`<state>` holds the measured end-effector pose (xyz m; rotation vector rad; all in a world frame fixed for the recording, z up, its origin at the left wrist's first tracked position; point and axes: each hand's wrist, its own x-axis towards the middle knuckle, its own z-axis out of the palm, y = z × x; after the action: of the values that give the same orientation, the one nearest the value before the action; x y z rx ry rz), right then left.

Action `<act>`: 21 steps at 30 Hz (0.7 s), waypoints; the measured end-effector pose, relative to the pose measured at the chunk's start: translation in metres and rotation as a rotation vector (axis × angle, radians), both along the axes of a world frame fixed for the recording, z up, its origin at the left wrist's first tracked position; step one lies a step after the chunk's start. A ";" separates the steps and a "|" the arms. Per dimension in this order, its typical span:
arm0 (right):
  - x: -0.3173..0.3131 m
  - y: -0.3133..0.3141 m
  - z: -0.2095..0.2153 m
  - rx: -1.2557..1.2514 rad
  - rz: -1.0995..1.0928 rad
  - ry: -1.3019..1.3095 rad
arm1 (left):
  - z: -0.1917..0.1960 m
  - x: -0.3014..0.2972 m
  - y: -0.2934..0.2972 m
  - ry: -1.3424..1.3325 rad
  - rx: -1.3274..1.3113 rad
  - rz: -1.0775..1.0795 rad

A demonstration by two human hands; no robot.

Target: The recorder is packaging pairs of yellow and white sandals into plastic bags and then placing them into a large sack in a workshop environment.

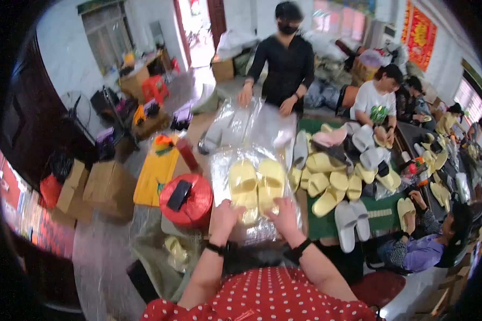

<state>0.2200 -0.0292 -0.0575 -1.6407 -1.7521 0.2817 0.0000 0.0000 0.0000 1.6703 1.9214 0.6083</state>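
you're hemmed by the red twine roll at left and heaped slippers at right, but past the yellow slides you can reach over flat plastic bags until the co-worker's hands.

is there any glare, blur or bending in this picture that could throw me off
Glare in the head view: the doorway is blown out and the plastic under the yellow slippers glints; bending in the head view: the dark door leans near the left rim; blur in the head view: the far workers at right look soft.
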 end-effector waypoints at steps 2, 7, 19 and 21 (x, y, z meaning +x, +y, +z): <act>-0.020 -0.009 -0.011 0.009 0.024 0.073 | -0.025 -0.022 -0.009 0.090 -0.005 -0.005; 0.002 -0.004 0.008 0.072 0.050 0.155 | -0.004 -0.001 -0.016 -0.090 0.079 0.053; 0.008 0.006 0.004 0.125 0.074 0.165 | -0.035 0.003 -0.009 -0.081 0.382 0.116; 0.008 0.003 0.001 0.146 0.080 0.163 | -0.043 0.001 -0.010 -0.073 0.404 0.106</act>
<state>0.2283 -0.0264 -0.0563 -1.4068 -1.6760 0.3079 0.0006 -0.0103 -0.0427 1.7560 1.9356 1.1466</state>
